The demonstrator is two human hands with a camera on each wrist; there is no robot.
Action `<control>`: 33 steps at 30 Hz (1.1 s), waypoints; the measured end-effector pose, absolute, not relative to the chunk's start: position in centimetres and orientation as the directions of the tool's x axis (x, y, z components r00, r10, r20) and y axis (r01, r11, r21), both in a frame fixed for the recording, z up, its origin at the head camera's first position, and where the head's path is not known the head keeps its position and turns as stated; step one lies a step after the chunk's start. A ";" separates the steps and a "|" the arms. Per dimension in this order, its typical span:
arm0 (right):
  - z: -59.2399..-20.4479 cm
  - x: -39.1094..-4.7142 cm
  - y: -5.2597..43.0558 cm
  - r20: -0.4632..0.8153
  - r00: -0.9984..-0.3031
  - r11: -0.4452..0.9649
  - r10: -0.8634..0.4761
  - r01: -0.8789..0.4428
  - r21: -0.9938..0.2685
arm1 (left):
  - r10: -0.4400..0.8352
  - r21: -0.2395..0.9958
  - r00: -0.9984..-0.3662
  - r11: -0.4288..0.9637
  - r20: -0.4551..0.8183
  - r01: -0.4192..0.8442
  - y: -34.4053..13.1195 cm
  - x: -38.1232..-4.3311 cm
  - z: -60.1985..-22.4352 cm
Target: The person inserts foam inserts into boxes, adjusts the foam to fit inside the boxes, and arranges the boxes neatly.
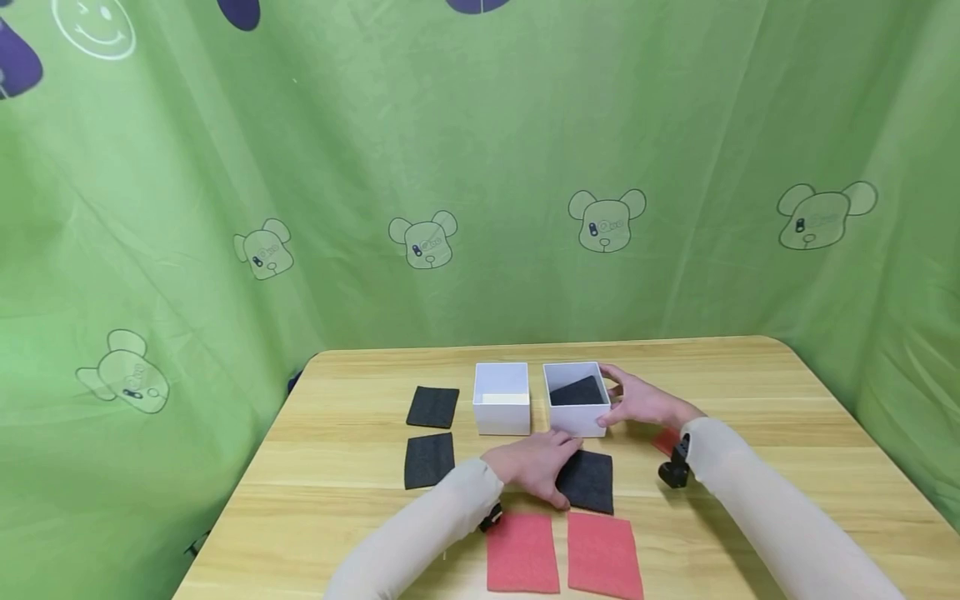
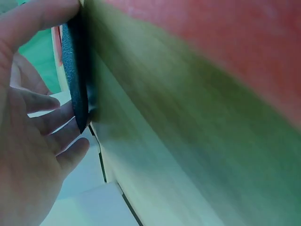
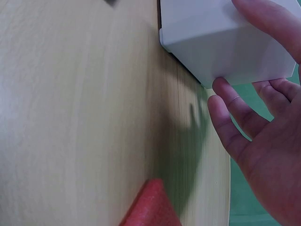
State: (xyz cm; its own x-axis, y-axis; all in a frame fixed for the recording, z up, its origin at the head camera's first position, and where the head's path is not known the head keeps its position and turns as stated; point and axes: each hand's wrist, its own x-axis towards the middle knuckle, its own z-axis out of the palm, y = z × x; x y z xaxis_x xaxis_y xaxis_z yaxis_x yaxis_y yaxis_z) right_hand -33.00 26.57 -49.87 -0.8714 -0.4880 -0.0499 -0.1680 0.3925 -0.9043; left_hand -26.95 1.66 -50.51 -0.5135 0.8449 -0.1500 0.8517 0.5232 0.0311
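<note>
My left hand (image 1: pixel 536 464) is at the left edge of a black cloth square (image 1: pixel 588 482) that lies on the table. In the left wrist view its thumb and fingers (image 2: pixel 61 120) touch opposite ends of the black square. My right hand (image 1: pixel 639 397) grips the right-hand white box (image 1: pixel 573 421) at its right side, the thumb near the front and the fingers toward the back. Inside that box another black square (image 1: pixel 577 392) leans at a tilt. In the right wrist view, fingertips (image 3: pixel 221 87) meet the box's lower edge.
A second white box (image 1: pixel 502 418) stands just left of the gripped one. Two black squares (image 1: pixel 432 407) lie farther left. Two red squares (image 1: pixel 522 554) are near the front, and a red piece (image 1: pixel 666 441) is partly hidden below my right wrist. A green curtain (image 1: pixel 480 292) hangs behind the table.
</note>
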 end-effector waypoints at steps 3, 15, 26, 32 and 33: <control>-49.9 -33.0 26.6 -0.050 -0.871 0.394 -0.489 -0.170 -0.903 | 0.843 0.078 -0.525 0.535 -0.122 0.841 1.2 -27.0 -50.5; -50.2 -33.0 26.6 -0.038 -0.865 0.358 -0.501 -0.167 -0.918 | 0.855 0.211 -0.518 0.505 0.010 0.837 -0.4 -26.4 -47.4; -50.3 -33.3 26.6 -0.038 -0.849 0.322 -0.527 -0.159 -0.933 | 0.823 0.337 -0.557 0.495 0.113 0.801 -1.1 -26.5 -44.1; -50.2 -33.3 26.4 -0.039 -0.844 0.302 -0.535 -0.147 -0.942 | 0.791 0.337 -0.592 0.521 0.153 0.784 -1.2 -27.6 -42.2; -50.2 -33.3 26.4 -0.041 -0.850 0.315 -0.525 -0.149 -0.937 | 0.784 0.340 -0.601 0.528 0.157 0.778 -1.2 -27.9 -41.9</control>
State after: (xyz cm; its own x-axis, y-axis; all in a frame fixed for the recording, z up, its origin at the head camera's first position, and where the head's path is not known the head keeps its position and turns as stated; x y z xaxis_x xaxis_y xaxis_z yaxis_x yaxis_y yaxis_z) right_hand -33.32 26.40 -50.15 -0.8498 -0.5255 -0.0414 -0.1490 0.3147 -0.9374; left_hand -27.87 -1.22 -41.88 -0.6005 0.7840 0.1574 0.7784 0.5281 0.3395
